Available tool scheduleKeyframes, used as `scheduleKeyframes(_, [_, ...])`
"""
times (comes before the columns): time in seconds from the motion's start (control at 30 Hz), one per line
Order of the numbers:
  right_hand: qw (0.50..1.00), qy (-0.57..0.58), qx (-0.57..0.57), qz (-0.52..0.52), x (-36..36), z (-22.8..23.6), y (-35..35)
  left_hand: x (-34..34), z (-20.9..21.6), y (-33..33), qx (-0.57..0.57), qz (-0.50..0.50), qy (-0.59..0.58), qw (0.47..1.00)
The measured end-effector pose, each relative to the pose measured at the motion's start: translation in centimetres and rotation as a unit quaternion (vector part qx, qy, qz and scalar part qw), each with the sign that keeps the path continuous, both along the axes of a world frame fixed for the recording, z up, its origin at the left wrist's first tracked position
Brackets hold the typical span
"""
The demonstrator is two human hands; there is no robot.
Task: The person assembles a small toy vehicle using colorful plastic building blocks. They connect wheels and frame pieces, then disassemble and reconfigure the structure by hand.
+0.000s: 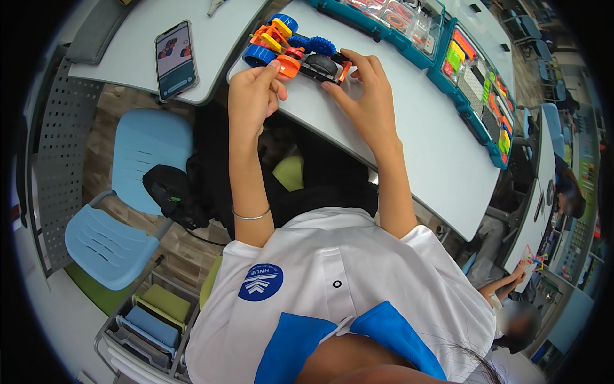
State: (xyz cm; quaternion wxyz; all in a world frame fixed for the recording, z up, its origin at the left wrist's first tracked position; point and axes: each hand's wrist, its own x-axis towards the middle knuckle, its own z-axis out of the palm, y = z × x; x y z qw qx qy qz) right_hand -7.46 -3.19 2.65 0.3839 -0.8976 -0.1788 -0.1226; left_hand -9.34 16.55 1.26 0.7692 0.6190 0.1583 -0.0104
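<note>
A toy vehicle built of plastic parts (272,38) is on the white table in front of me, with blue wheels, yellow and orange pieces, a blue gear and a black rounded part. My left hand (252,93) pinches a rounded orange piece (289,66) at the model's near side between thumb and forefinger. At the other end, my right hand (366,89) grips the model's dark frame between thumb and fingers, beside an orange part. The fingers hide some of the frame's right end.
Teal-edged cases (441,73) of colourful parts lie open along the table's far right side. A phone (176,61) with a lit screen rests on the left table. Blue chairs (150,153) and a black bag (171,195) are at lower left. Other people sit at far right.
</note>
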Motion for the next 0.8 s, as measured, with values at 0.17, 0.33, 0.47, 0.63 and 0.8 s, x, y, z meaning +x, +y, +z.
scheduleKeyframes(0.17, [1.000,0.004,0.017,0.007,-0.2,0.0,0.0,-0.6,-0.1,0.1,-0.077,-0.010,0.007,0.997])
scheduleKeyframes(0.33, [0.999,0.006,0.031,0.004,-0.2,-0.1,0.0,-1.0,-0.9,0.3,-0.140,-0.021,0.018,0.990])
scheduleKeyframes(0.47, [1.000,-0.003,0.028,0.015,-0.3,-0.4,-0.1,-1.7,-0.8,-0.2,-0.179,-0.016,0.028,0.983])
scheduleKeyframes(0.63, [0.999,0.005,0.031,0.016,-0.5,-0.1,-0.2,-2.6,-1.3,0.0,-0.372,-0.065,0.037,0.925])
scheduleKeyframes(0.8, [0.998,0.016,0.055,0.026,-0.5,-0.1,-0.2,-2.9,-2.2,0.2,-0.748,-0.096,0.056,0.655])
